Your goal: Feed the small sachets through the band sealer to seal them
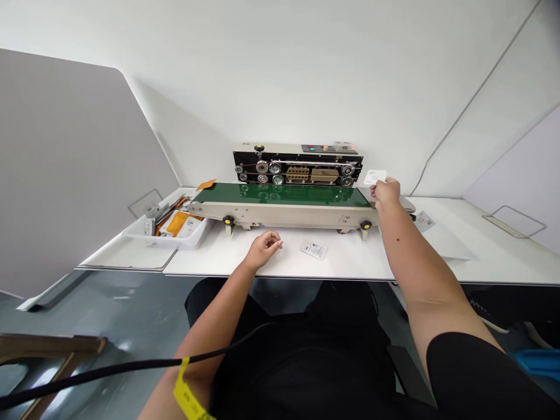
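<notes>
My right hand (385, 191) is raised at the right end of the sealing machine (297, 166), its fingers closed on a small white packet (375, 177) with faint red print. My left hand (264, 248) rests over the front of the white table, fingers curled together; whether anything small is between them is hidden. Right of it a printed clear packet (314, 249) lies flat on the table. The machine's green conveyor belt (280, 195) runs across behind both.
At the left stands a white bin (186, 240) full of orange and silver packets. An orange packet (206, 185) lies on the belt's left end. Another packet (424, 221) is on the table (503, 256) at right. A black cable (131, 366) crosses my left arm.
</notes>
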Available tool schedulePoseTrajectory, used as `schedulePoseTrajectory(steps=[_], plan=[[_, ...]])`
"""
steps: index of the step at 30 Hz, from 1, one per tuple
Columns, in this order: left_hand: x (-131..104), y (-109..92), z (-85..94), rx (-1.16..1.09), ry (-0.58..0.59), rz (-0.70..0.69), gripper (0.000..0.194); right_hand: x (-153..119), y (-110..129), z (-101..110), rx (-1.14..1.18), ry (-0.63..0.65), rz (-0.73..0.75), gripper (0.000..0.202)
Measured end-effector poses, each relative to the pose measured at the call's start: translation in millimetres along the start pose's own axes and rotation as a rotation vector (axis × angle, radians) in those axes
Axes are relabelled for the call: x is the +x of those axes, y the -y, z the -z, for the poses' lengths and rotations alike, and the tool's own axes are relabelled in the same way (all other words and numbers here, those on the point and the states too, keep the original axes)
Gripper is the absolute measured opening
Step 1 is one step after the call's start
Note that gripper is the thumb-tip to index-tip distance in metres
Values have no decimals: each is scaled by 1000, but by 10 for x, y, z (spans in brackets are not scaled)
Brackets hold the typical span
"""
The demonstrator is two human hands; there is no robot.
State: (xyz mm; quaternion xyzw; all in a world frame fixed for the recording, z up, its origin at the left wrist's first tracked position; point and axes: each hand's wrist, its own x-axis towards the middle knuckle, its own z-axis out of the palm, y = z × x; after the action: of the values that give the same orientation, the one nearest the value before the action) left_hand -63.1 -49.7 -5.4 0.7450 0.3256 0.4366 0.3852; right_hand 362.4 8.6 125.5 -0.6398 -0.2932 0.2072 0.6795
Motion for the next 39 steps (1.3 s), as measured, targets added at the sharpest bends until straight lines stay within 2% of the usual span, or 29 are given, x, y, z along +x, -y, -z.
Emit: schedulePoseTrajectory(steps=[3,7,10,13,15,17,19,20,21,23,24,26,29,31,34,39], plan=[[0,2,4,13,9,-1,30,-20,-34,-165,-15,61,-95,11],[1,8,10,23,9,2,30,-68,-28,-409,-31,185,-152,14],[2,4,12,21,11,4,30,-83,-14,-563,-48,237,-171,10],[1,-5,15,24,11,0,29,-116,21,-629,-73,269,-169,2],[-1,-11,17,27,10,-1,28,-223,45,-598,-142,191,-30,16],[-2,-15,19,25,4,-3,28,-470,30,-512,-244,22,270,32],[-2,-11,17,23,-1,-8,28,-876,-73,-394,-324,-83,597,42],[-1,-6,16,25,-2,-10,27,-1121,-166,-332,-342,-40,699,44],[0,1,13,31,-3,-13,27,-1377,-285,-270,-367,60,769,43],[-1,18,8,57,2,-20,25,-1853,-578,-156,-462,345,856,40],[-3,26,5,75,7,-24,25,-2046,-733,-107,-536,484,872,40],[-8,37,1,115,26,-31,24,-2306,-1012,-35,-716,620,825,50],[-13,36,-5,154,66,-36,24,-2422,-1259,-10,-974,698,655,75],[-8,25,-9,178,92,-36,23,-2418,-1295,-49,-1051,777,601,80],[7,-7,-16,251,135,-80,23,-2433,-1243,-155,-1000,958,677,79],[18,-72,-9,361,189,-209,32,-2526,-1179,-260,-730,1221,846,82]])
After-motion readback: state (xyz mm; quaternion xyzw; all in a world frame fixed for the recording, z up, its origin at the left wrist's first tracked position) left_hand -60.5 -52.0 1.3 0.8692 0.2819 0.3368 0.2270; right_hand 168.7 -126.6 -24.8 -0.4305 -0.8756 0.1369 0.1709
